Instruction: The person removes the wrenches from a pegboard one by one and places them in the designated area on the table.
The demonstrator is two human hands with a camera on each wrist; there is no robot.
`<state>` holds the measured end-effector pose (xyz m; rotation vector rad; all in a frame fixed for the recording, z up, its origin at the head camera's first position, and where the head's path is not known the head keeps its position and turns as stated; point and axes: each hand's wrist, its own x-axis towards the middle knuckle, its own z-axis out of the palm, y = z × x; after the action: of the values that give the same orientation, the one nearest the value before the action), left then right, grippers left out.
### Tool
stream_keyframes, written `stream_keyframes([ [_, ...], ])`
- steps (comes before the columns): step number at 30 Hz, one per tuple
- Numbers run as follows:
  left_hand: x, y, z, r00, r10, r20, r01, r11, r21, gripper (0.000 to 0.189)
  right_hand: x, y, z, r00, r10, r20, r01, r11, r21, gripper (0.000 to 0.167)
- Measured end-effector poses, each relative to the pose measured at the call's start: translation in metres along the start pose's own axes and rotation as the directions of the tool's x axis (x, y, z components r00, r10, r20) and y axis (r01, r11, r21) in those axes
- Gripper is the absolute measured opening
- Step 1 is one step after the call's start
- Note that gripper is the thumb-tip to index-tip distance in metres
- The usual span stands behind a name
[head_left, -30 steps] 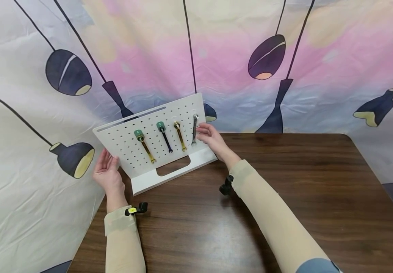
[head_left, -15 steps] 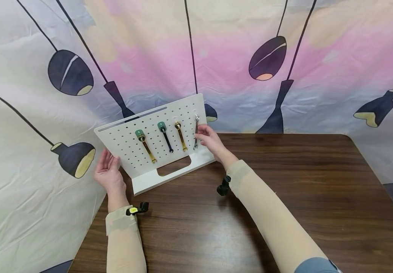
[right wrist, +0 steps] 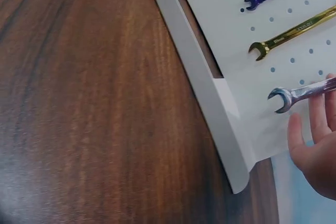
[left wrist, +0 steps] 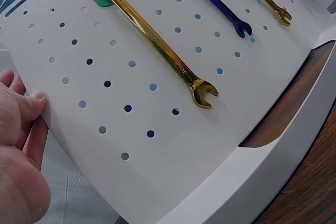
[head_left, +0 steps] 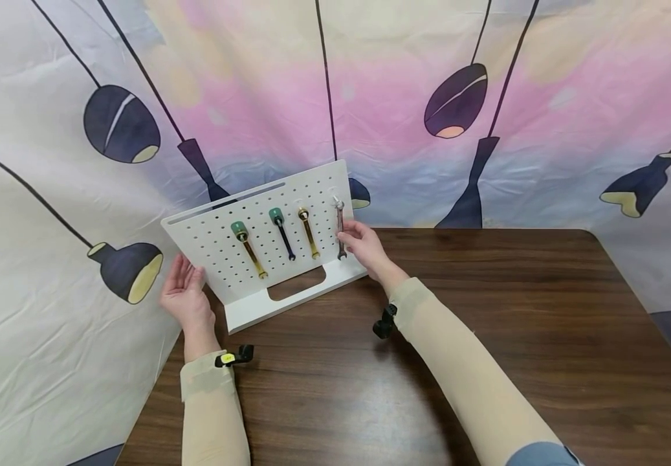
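Note:
A white pegboard stand [head_left: 219,259] leans upright on the table. At its left edge my left hand [head_left: 186,294] grips the board, thumb on the front face [left wrist: 34,106] and fingers behind. My right hand [head_left: 367,249] holds a silver combination wrench [head_left: 341,236] by its shaft, near a clear hook at the board's right side. Whether the ring end still sits on that hook is too small to tell. In the right wrist view the open-jaw end of this silver wrench [right wrist: 286,99] points left, with fingers behind the shaft.
On the board hang a gold wrench [head_left: 252,255] and a dark blue wrench [head_left: 284,239] from green hooks, plus another gold wrench [head_left: 308,233]. Brown wooden table [head_left: 521,310] extends rightward. A printed cloth [head_left: 393,116] hangs close behind the board.
My right hand has taken hold of the silver wrench, whose shaft has shifted slightly right and toward me. The left hand keeps its place on the board's edge.

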<state>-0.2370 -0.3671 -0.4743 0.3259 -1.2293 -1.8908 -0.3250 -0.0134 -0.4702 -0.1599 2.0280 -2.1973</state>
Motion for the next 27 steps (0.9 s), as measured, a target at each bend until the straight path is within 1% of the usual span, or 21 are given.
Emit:
stream_keyframes([
  [4, 0.0, -0.001, 0.0, 1.0, -0.005, 0.004, 0.005, 1.0, 0.016, 0.044, -0.006, 0.004, -0.001, 1.0, 0.002, 0.015, -0.002, 0.999, 0.039, 0.033],
  [8, 0.002, -0.002, -0.001, 1.0, -0.01, 0.006, 0.01, 1.0, 0.01, 0.045, -0.011, 0.005, -0.001, 0.999, 0.01, 0.032, -0.012, 0.998, 0.069, 0.036],
  [11, 0.003, -0.002, -0.002, 1.0, -0.011, 0.007, 0.011, 1.0, 0.001, 0.044, -0.016, 0.005, 0.0, 0.999, 0.012, 0.042, -0.015, 0.997, 0.075, 0.039],
  [16, 0.003, -0.002, -0.002, 1.0, -0.008, 0.009, 0.008, 1.0, 0.009, 0.041, -0.022, 0.005, -0.001, 0.999, 0.001, 0.038, -0.003, 0.997, 0.072, 0.041],
  [19, 0.002, -0.002, -0.002, 1.0, -0.013, 0.004, 0.013, 1.0, -0.005, 0.04, -0.027, 0.005, -0.004, 0.999, -0.005, 0.039, 0.002, 0.998, 0.065, 0.042],
  [27, 0.001, -0.003, -0.002, 1.0, 0.012, 0.009, -0.012, 1.0, -0.007, 0.037, -0.037, 0.004, -0.013, 0.999, -0.017, 0.046, 0.014, 0.997, 0.072, 0.043],
])
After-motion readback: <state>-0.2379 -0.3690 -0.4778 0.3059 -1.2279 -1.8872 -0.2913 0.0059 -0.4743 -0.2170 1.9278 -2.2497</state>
